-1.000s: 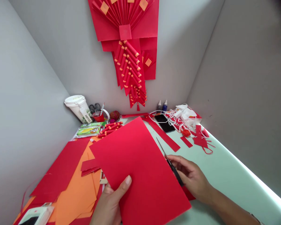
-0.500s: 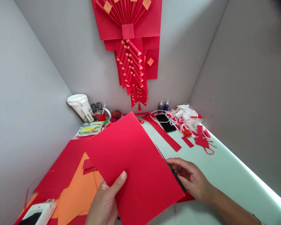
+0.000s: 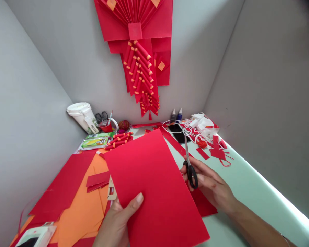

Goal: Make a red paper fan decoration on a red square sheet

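Note:
A large sheet of red paper (image 3: 154,175) is pinched by my left hand (image 3: 118,219) near its lower left side, thumb on top and fingers hidden beneath. Just right of the sheet, my right hand (image 3: 212,185) grips a pair of scissors (image 3: 190,175) by the black handles, the blades pointing up and away from me. The blades look closed and are apart from the sheet. Another red paper piece (image 3: 202,204) lies on the table under my right hand.
Orange paper (image 3: 79,206) and red paper (image 3: 64,185) cover the left side. Behind stand a white bucket (image 3: 81,115) and a red cup (image 3: 105,128). White paper shreds (image 3: 201,123), a phone (image 3: 179,133) and two small bottles (image 3: 179,115) sit at the back right. A red firecracker decoration (image 3: 141,68) hangs on the wall.
The scissors have come away from the sheet's right edge and turned upright in my right hand. My left hand has turned the sheet, and its top corner has moved right.

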`<state>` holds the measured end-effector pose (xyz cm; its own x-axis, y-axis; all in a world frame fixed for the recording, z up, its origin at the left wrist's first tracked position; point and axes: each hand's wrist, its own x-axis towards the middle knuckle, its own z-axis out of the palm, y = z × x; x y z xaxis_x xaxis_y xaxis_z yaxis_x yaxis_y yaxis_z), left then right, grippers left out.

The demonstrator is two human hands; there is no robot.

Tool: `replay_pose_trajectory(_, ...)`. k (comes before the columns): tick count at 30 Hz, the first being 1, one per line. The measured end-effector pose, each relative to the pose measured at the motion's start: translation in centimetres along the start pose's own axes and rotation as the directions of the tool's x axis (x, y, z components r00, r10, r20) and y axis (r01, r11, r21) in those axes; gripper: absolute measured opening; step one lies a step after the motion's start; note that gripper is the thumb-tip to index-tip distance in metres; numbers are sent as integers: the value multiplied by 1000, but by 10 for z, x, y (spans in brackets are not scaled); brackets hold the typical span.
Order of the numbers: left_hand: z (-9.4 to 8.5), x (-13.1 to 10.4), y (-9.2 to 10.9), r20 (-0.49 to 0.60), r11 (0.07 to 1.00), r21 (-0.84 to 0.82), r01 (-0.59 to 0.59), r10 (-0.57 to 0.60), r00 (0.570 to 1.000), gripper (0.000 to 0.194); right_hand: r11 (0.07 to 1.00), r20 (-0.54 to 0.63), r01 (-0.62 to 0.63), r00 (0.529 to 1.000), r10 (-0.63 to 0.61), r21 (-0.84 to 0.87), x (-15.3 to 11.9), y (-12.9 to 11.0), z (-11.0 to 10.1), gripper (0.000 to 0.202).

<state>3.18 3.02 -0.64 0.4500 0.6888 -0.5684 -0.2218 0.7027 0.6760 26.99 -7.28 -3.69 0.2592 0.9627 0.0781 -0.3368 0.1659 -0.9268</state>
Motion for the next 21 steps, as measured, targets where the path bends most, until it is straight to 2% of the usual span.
replay_pose_trajectory(2,4,-2,-2,29,1000,14,18,-19,999,79,997,-13,28,1000,-27,68,0,-5,5,55)
replay_pose_trajectory(4,10,-6,-4,53,999,19,48,-49,997,80,996,-77,52,996,-46,69,1,-7,10,63)
replay_pose_trajectory(8,15,-9,-8,80,995,51,81,-85,993,79,996,-283,15,958,-39,-85,3,-7,14,62)
replay_pose_trajectory(10,15,-9,-7,111,993,81,81,-90,990,79,986,-342,-31,939,-28,-163,4,-7,13,56)
replay_pose_trajectory(15,14,-10,2,163,992,81,96,-108,981,83,977,-351,-79,936,4,-199,-1,-7,16,49)
replay_pose_trajectory(21,11,-14,6,146,998,63,19,-28,989,78,972,-399,-147,915,64,-180,-15,-3,32,52)
